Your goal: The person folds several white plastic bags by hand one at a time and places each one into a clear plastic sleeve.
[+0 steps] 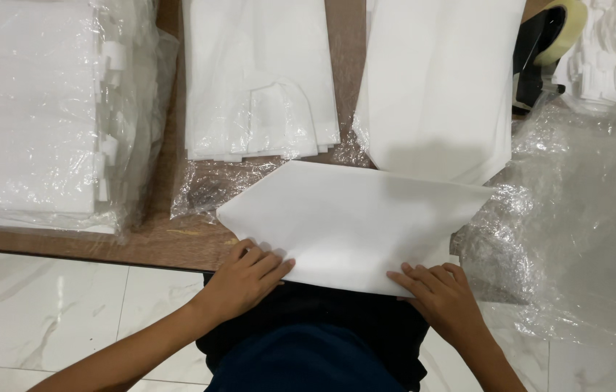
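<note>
White sheet (351, 221), thin and flat with pointed ends, lying across the near edge of the wooden table (170, 243), partly overhanging toward the lap. Head view only.

Left hand (246, 279) laid on the near left corner of the sheet, fingers flat and spread, pressing rather than clasping; grip released, nothing enclosed. Right hand (442, 294) set likewise on the near right edge, fingertips on the material, palm down, grip also released.

Handling, as judged: light, soft and pliable, likely foam or non-woven wrap; holds a crease but sags where unsupported. Surface matte, so not notably slippery, though liable to slide on the smooth wood if pushed. Not fragile, yet prone to tearing or denting under a hard pinch. Best taken at the near corners or along the near edge, with flat fingers and a light pinch, both hands well apart to keep it from folding.

Surroundings: stack of similar white sheets (438, 80) just beyond, touching the far edge; second stack in clear film (257, 80) to its left; wrapped bundle (28, 109) far left; loose crumpled plastic film (576, 218) at right; tape dispenser (547, 36) at top right. Marble-patterned floor (46, 312) below.
</note>
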